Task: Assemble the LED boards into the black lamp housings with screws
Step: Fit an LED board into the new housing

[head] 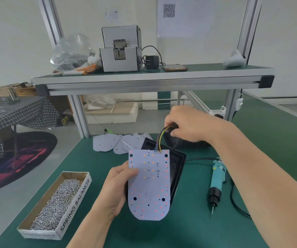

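The left hand (116,188) is pinching the LED board (149,185) by its left edge, thumb on the face and fingers curled behind. It is holding the board tilted just above the black lamp housing (178,165), which is lying on the green desk (188,226), partly hidden under the board. The right hand (188,126) is gripping the far end of the coloured wires (159,140) that are running from the board's top edge. Its fingers are closing round something dark, perhaps a connector, though they are hiding most of it. To do this step well, the person is probably needing to feed the wires into the housing first, leaving no loop trapped beneath. The board is then wanting to go down flat, with its larger holes lining up over the housing's mounts. Only after that are the electric screwdriver (216,183), lying on the desk to the right, and the box of screws (54,204), at the left, coming into play. The board is showing white, straight at the wired end and rounded at the near end, and is carrying rows of small orange and red parts and a few dark holes.
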The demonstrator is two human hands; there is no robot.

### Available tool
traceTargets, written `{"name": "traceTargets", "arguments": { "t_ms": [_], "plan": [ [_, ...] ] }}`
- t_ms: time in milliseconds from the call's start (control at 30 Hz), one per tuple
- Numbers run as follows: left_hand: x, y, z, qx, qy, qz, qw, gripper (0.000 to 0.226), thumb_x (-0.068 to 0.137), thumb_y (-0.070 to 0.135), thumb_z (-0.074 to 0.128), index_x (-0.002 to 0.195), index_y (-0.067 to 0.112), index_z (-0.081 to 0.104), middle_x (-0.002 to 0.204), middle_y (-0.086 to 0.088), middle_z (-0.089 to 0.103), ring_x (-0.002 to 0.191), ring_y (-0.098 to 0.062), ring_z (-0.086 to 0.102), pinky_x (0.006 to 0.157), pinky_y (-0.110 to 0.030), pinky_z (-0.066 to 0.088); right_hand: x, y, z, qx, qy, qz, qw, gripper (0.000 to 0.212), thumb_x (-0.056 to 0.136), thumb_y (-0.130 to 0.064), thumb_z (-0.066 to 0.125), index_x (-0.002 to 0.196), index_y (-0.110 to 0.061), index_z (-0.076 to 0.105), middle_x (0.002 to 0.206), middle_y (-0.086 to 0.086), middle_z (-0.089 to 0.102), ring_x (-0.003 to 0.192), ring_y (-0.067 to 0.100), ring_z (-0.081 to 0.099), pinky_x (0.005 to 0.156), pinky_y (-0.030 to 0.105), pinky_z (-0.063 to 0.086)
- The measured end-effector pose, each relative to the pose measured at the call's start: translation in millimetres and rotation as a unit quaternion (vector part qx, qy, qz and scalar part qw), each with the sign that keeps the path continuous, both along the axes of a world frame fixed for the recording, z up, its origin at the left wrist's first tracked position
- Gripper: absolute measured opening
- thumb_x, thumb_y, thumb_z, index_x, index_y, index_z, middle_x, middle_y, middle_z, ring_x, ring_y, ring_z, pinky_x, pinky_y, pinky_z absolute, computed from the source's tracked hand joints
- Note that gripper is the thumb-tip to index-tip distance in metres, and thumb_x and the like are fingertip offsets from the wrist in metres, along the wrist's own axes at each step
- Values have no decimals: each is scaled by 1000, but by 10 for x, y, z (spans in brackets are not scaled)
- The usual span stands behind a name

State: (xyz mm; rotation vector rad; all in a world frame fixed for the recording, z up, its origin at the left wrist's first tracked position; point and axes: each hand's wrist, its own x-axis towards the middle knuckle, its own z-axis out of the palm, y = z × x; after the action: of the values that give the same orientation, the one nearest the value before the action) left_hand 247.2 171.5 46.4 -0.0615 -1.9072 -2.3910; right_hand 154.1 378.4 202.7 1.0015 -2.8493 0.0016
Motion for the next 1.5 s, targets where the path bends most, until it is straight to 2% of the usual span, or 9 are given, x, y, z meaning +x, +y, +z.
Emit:
{"name": "traceTargets", "arguments": {
  "t_ms": [133, 300, 533, 633, 767, 1000, 1167, 1267, 1500],
  "plan": [
    [4, -34, -26, 7, 13, 3, 1000, 34, 83, 19, 61, 108, 2, 76, 123, -26, 66, 103, -33, 69, 85, -39, 58, 31, 30, -151, -109, 6, 4, 994, 11, 89, -18, 72, 99, -16, 68, 87, -4, 61, 88, 19, 62, 76, 32, 46],
    [-9, -35, 1, 4, 33, 20, 999, 43, 71, 31, 72, 99, 0, 78, 128, -18, 62, 115, -31, 62, 97, -48, 50, 154, 1, -496, -350, -170, 47, 920, 21, 87, 1, 71, 100, -16, 67, 95, 2, 72, 70, 8, 74, 68, 15, 52],
    [-7, 40, 1, 20, 34, -31, 999, 32, 84, 16, 60, 108, 2, 76, 121, -17, 69, 104, -29, 68, 83, -35, 56, 118, -32, -973, -437, 55, 95, 893, 13, 86, -3, 77, 98, -8, 77, 86, 0, 67, 71, 8, 63, 70, 18, 48],
    [-17, 56, 3, 36, 30, -33, 998, 31, 82, 16, 62, 104, -1, 77, 124, -16, 67, 108, -29, 66, 85, -36, 56, 90, -16, -1071, -477, 19, 116, 871, 20, 84, 9, 74, 100, -2, 74, 93, 2, 60, 73, 3, 65, 70, 14, 50],
    [-23, 44, 15, 68, 19, -44, 996, 42, 72, 24, 74, 99, -9, 74, 126, -13, 64, 108, -28, 65, 86, -36, 56, 43, 24, -1154, -444, -1, 136, 886, 27, 81, 4, 68, 105, -7, 72, 93, -11, 60, 76, 6, 65, 75, 20, 53],
    [11, 67, 29, 29, 23, -69, 997, 43, 72, 27, 74, 92, -11, 74, 132, -10, 64, 116, -29, 63, 91, -39, 54, -32, -24, -1240, -364, 222, 119, 897, 17, 80, -9, 83, 89, -14, 69, 102, -1, 56, 93, 20, 51, 80, 36, 44],
    [59, 35, 60, 4, 38, -92, 995, 31, 74, 28, 72, 77, -3, 77, 130, -1, 65, 120, -21, 61, 91, -33, 54, -42, 62, -1185, -434, -91, 64, 894, 44, 85, -24, 81, 114, -26, 48, 99, -10, 64, 84, 17, 64, 77, 35, 51],
    [86, 50, 51, 1, 37, -110, 993, 23, 75, 27, 71, 67, 6, 77, 129, -1, 65, 118, -21, 61, 89, -33, 53, -90, 114, -1096, -335, -79, 54, 937, 30, 87, -37, 78, 96, -11, 67, 73, 3, 64, 68, 25, 55, 66, 42, 46],
    [81, 138, 39, -29, 43, -112, 992, 34, 73, 28, 70, 79, -5, 77, 134, 1, 62, 127, -22, 56, 96, -41, 47, -95, 89, -886, -281, -104, 55, 952, 36, 84, -14, 75, 71, -19, 43, 67, 2, 50, 67, 21, 40, 67, 43, 42]
  ]
}}
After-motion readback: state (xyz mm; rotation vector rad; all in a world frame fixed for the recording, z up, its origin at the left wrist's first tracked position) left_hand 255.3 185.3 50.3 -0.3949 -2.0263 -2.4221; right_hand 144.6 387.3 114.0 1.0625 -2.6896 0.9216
